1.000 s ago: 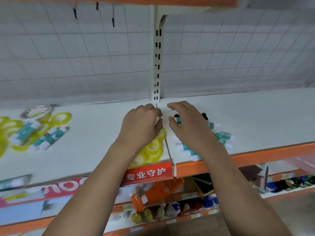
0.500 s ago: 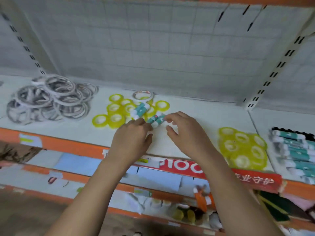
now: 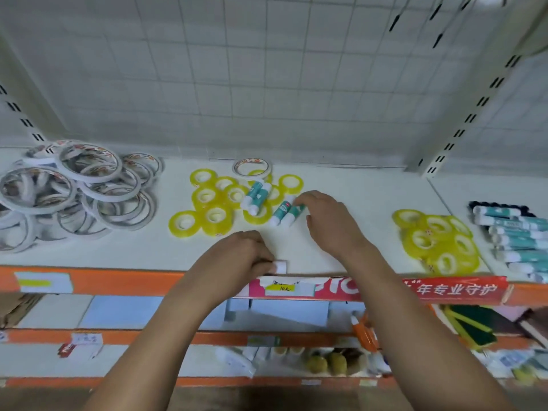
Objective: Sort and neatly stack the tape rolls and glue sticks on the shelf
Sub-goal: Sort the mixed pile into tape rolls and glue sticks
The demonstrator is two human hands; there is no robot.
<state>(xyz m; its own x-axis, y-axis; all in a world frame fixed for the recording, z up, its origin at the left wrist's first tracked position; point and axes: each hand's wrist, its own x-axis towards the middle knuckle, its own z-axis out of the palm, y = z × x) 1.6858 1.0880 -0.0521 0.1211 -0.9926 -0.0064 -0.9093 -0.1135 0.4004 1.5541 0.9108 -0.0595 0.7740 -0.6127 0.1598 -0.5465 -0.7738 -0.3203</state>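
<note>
On the white shelf (image 3: 355, 185), two teal-and-white glue sticks (image 3: 283, 214) lie side by side. My right hand (image 3: 329, 223) reaches over them, its fingertips touching their teal ends. Near the front edge my left hand (image 3: 237, 258) grips a glue stick (image 3: 280, 266); only its white end shows. Another pair of glue sticks (image 3: 256, 196) lies on a loose cluster of yellow tape rolls (image 3: 212, 213). A white tape roll (image 3: 252, 167) sits behind them. To the right are a yellow tape heap (image 3: 439, 241) and a row of glue sticks (image 3: 516, 235).
A big pile of white tape rolls (image 3: 74, 191) fills the shelf's left end. A slotted upright (image 3: 444, 143) divides the two bays. The orange front rail (image 3: 118, 281) carries price tags and a red label. Lower shelves hold bottles and packets.
The view has swung left from the right bay to this one. My left hand has drawn back to the front edge with a glue stick; my right hand stays by the two sticks.
</note>
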